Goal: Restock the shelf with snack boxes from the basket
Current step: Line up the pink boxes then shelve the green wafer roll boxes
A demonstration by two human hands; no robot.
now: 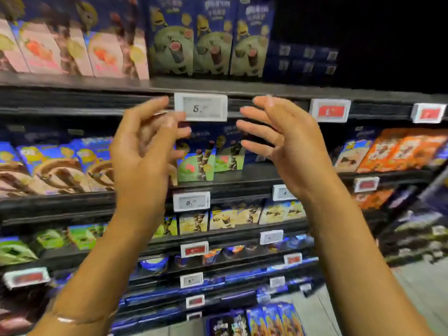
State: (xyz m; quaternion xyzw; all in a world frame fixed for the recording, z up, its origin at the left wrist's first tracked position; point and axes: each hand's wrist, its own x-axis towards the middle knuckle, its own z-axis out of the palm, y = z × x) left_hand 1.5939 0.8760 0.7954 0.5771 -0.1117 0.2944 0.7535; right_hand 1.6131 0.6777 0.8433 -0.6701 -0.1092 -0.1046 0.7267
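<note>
Both hands are raised before the white price tag (200,107), the left hand (143,151) just below-left of it and the right hand (283,146) just below-right, each grip released, fingers loosely spread, holding nothing. Below the tag, between the palms, green snack boxes (196,163) stand upright on the shelf (254,172). Orange boxes (400,149) sit far right of the tag, pink boxes (72,49) above-left

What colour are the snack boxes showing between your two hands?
Snack boxes: green below, dark blue on top; head view.
</note>
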